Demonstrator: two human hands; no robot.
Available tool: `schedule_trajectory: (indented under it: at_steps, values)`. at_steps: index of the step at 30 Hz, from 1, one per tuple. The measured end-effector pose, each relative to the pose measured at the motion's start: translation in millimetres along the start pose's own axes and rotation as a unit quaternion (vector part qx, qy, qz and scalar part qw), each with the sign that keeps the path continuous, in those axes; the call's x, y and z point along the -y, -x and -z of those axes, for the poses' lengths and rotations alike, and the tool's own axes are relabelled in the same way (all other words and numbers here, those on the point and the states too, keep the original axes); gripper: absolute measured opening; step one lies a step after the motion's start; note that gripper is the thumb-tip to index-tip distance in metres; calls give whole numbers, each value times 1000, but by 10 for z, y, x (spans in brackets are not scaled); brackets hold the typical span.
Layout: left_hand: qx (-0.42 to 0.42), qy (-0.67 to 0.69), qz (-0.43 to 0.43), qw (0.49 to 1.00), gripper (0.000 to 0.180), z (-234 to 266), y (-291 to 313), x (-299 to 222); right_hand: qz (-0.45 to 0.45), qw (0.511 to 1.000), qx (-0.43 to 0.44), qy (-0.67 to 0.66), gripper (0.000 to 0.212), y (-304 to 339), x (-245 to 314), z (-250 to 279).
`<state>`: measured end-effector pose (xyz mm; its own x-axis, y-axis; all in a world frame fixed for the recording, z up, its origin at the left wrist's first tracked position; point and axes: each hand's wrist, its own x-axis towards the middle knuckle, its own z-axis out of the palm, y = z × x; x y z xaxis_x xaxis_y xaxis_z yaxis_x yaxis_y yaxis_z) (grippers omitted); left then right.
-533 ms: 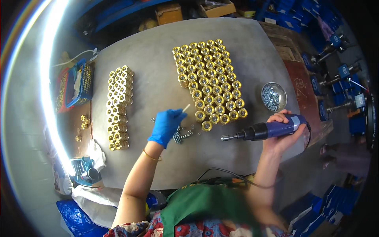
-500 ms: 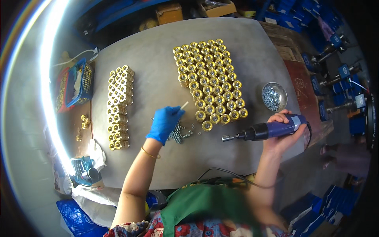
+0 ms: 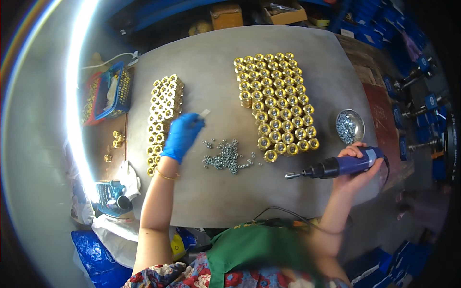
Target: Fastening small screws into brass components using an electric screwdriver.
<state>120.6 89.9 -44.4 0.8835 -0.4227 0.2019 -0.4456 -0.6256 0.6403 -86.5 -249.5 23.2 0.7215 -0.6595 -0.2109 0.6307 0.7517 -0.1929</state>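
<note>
My left hand (image 3: 180, 138), in a blue glove, is closed on a small whitish stick (image 3: 205, 114) that pokes out past the fingertips. It hovers at the right edge of the left block of brass-coloured fittings (image 3: 165, 105) and partly hides it. My bare right hand (image 3: 354, 180) grips a purple and black power screwdriver (image 3: 348, 164), whose metal socket tip points left over the table. Between the two hands lies a loose heap of small grey nuts (image 3: 225, 156). A larger block of brass-coloured fittings (image 3: 278, 98) stands in rows beyond the screwdriver.
A metal bowl (image 3: 359, 126) of small grey parts sits at the right. Blue and red baskets (image 3: 115, 91) and a few loose fittings (image 3: 116, 139) lie past the table's left edge. The screwdriver's cord (image 3: 288, 210) runs along the near edge. Machines (image 3: 422, 108) line the far right.
The whole view has shifted, so the table sits further right. My left hand has moved left from the nuts to the left block, still with the stick. My right hand keeps its grip on the screwdriver.
</note>
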Motion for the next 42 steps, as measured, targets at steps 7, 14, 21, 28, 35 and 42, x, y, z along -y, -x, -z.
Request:
schedule_trajectory:
  at_steps: [7, 14, 21, 28, 35, 42]
  values:
    - [-89, -53, 131, 986, 27, 710, -128, 702, -5, 1000, 5, 18, 52, -16, -100, 50]
    - [-70, -102, 82, 989, 27, 630, -221, 713, 7, 999, -20, 43, 49, 16, -101, -30]
    - [-43, -258, -45, 964, 29, 538, -194, 563, -9, 999, -19, 38, 49, 28, -79, -12]
    - [15, -193, -51, 980, 42, 535, -42, 467, -23, 999, -15, 20, 48, 39, -98, -11]
    - [152, -197, 56, 967, 36, 630, -154, 337, -43, 999, -24, -7, 49, 72, -223, -101]
    - [123, 427, 314, 839, 27, 43, 616, -775, -2, 999, 33, 19, 55, 106, -350, -164]
